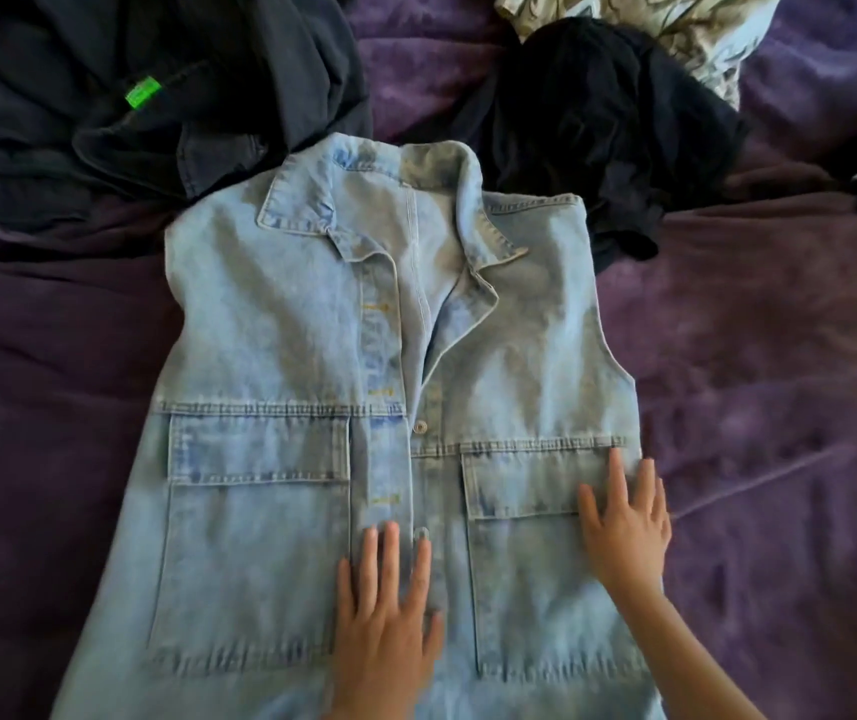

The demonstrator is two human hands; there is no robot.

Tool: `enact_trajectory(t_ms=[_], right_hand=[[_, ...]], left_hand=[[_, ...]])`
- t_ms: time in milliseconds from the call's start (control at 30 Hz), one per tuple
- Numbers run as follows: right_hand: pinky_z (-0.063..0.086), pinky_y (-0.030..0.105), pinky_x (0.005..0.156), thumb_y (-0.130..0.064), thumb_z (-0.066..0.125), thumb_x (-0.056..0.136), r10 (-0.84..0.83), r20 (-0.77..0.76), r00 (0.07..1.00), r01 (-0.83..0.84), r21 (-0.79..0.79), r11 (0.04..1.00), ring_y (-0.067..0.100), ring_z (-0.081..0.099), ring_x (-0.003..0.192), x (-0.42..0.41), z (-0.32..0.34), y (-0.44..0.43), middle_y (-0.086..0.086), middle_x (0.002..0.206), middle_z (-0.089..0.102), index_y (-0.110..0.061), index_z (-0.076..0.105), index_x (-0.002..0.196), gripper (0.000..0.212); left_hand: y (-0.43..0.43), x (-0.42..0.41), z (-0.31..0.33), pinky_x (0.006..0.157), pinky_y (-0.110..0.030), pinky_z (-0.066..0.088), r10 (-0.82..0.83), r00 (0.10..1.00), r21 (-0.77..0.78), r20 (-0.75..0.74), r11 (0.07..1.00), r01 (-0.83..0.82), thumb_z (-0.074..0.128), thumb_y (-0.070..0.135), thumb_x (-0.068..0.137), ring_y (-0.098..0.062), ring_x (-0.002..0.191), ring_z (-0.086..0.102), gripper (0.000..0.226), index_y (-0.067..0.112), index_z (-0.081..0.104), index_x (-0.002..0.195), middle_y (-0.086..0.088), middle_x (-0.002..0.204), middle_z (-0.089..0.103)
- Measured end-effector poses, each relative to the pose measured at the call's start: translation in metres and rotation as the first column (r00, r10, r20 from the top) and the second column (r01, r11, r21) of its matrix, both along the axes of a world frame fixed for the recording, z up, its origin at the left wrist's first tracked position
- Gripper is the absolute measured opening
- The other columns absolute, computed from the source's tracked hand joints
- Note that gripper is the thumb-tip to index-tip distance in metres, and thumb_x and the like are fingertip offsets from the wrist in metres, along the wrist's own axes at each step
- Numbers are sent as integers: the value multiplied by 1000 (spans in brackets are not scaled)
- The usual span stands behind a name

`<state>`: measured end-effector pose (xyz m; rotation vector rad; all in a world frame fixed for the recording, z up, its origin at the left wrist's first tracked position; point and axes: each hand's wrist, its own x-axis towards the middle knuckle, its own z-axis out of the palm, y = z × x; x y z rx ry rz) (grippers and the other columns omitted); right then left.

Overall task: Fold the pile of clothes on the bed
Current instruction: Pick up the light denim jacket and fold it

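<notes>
Purple bed (779,356) carries the denim vest (286,330) spread flat, front up, long axis from far collar to near hem; a dark pile (104,122) and a black garment (597,111) lie beyond it. Left hand (390,615) presses the centre placket. Right hand (626,532) lies flat on the pocket at the vest's right edge, likely the nearer for a side fold. Both hands' fingers are straight, grasping nothing; the hem is cut off below.
</notes>
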<state>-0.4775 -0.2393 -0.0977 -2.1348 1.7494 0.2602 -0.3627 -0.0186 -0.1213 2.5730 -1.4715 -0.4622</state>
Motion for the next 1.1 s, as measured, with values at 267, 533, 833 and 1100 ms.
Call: enact_trajectory(t_ms=[267, 533, 833, 1100], right_hand=[[17, 44, 113, -44, 41, 95, 69, -77, 995, -58, 138, 989, 31, 5, 144, -55, 16, 39, 14, 157, 0, -26, 8, 150, 67], [41, 45, 92, -29, 57, 91, -129, 78, 989, 116, 156, 981, 34, 33, 129, -92, 34, 69, 17, 143, 32, -14, 13, 149, 75], [35, 44, 98, -33, 54, 92, -10, -6, 1000, 11, 135, 991, 35, 29, 130, -89, 35, 73, 18, 145, 28, -14, 13, 149, 72], [17, 44, 110, -36, 46, 94, 363, 44, 931, -359, -76, 930, 33, 13, 141, 35, 50, -3, 17, 153, 13, -16, 18, 148, 64]], left_hand=[[49, -31, 6, 112, -48, 5, -28, 999, 102, -30, 994, 31, 4, 52, 96, -28, 145, -4, 64, 20, 6, 150, -7, 158, -5], [67, -83, 31, 70, -49, 52, 253, 961, 148, -114, 960, -236, 25, 54, 92, -38, 98, 56, 52, 13, 47, 114, -21, 103, 64], [43, -92, 44, 83, -33, 48, 655, 702, 283, -281, 755, -591, 59, 35, 88, -22, 107, 57, 55, 9, 43, 134, -6, 120, 57], [17, -54, 45, 64, -42, 54, 479, 868, 28, -132, 877, -480, 83, 8, 63, -35, 79, 65, 42, 2, 67, 101, -14, 87, 68]])
